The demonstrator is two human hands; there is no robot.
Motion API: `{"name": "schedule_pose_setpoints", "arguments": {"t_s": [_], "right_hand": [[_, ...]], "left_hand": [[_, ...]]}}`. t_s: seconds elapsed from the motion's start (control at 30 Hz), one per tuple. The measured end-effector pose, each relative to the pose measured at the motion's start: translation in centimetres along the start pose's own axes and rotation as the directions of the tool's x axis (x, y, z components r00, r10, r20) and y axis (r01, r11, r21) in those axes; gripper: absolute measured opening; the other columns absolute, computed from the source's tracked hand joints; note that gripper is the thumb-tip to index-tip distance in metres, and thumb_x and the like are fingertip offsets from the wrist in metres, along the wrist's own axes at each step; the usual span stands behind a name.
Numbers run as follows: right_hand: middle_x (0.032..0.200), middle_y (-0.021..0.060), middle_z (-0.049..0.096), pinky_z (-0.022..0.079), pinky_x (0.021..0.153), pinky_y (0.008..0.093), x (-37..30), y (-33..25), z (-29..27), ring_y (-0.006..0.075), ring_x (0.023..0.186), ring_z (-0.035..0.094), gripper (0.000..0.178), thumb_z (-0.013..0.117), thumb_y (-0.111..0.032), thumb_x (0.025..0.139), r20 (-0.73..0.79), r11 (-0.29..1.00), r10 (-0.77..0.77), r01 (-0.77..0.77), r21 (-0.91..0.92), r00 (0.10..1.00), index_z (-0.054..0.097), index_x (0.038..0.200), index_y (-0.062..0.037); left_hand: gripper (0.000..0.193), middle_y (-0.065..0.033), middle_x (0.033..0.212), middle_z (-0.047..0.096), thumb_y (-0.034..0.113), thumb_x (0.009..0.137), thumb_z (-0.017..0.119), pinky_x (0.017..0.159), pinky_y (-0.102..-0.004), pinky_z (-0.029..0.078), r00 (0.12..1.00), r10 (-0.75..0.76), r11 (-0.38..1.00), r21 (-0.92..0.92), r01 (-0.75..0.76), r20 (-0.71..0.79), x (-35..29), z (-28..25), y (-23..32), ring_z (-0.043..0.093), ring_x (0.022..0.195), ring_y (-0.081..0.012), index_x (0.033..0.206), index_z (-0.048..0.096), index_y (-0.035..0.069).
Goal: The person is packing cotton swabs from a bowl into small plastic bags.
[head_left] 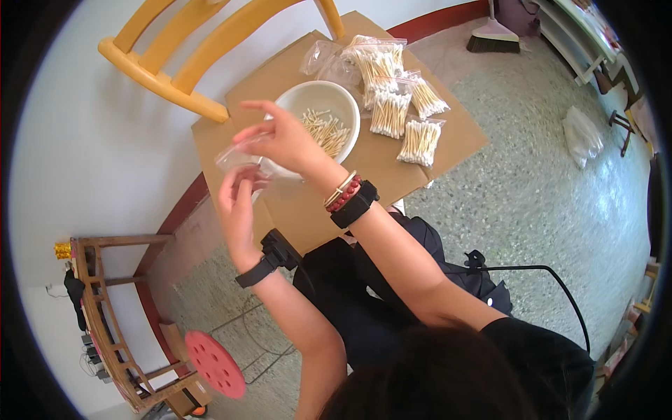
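Note:
A small clear plastic bag [233, 158] is stretched between my two hands, over the near-left side of a white bowl [355, 115]. My left hand [238, 204] pinches the bag's lower edge with fingers and thumb. From above, my right hand [283, 140] grips the bag too, its index finger sticking out to the left. Inside the bowl lies a loose heap of cotton swabs [325, 131], partly hidden by my right hand. Whether the bag holds anything is too blurred to make out.
Several bags packed with cotton swabs [389, 112] lie right of the bowl, by clear plastic bags [320, 57]. All rest on a cardboard sheet [451, 140]. A wooden chair [157, 77] stands behind. A red round stool [215, 364] is at lower left, a broom [493, 33] at far right.

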State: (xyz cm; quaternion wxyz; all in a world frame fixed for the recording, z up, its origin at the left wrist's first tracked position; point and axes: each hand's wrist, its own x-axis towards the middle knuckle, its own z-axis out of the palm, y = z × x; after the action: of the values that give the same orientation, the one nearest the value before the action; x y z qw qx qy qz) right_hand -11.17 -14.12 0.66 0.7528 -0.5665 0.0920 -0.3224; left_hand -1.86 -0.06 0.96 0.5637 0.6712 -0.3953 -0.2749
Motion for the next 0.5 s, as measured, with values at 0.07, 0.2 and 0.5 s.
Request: {"name": "schedule_pose_setpoints", "arguments": {"t_s": [0.07,0.2,0.5], "right_hand": [[0.106,0.0121,0.066,0.051,0.081,0.0276,0.4,0.1,-0.5,0.0149,0.088,0.066,0.073,0.071,-0.003,0.078,-0.057,0.999,-0.026,0.027,0.021,0.998,0.032,0.14,-0.0096],[0.097,0.0111,0.068,0.053,0.07,0.0264,-0.2,0.0,-1.4,0.0146,0.079,0.067,0.07,0.071,0.004,0.071,-0.153,0.999,-0.044,0.043,-0.008,0.987,0.041,0.133,-0.0081],[0.088,0.0072,0.069,0.051,0.069,0.0237,-0.7,-1.3,-2.1,0.0102,0.079,0.066,0.046,0.073,-0.005,0.075,0.006,0.964,-0.021,0.022,-0.263,1.0,0.058,0.119,-0.0055]], "left_hand": [[0.026,-0.0102,0.107,0.062,0.016,0.095,0.049,0.085,-0.0342,0.05,0.997,0.034,0.999,0.0,-0.034,-0.074,1.0,1.3,0.4,0.061,0.096,-0.0196,0.11,0.058,-0.003],[0.028,-0.009,0.106,0.063,0.021,0.096,0.052,0.081,-0.0309,0.049,0.977,0.006,0.994,-0.109,-0.03,-0.213,2.0,1.9,1.4,0.061,0.094,-0.0168,0.109,0.06,-0.003],[0.02,-0.0075,0.094,0.067,0.016,0.089,0.062,0.079,-0.0254,0.047,0.979,0.155,0.962,0.248,-0.118,-0.135,2.9,1.9,3.4,0.062,0.087,-0.0131,0.097,0.065,-0.003]]}}
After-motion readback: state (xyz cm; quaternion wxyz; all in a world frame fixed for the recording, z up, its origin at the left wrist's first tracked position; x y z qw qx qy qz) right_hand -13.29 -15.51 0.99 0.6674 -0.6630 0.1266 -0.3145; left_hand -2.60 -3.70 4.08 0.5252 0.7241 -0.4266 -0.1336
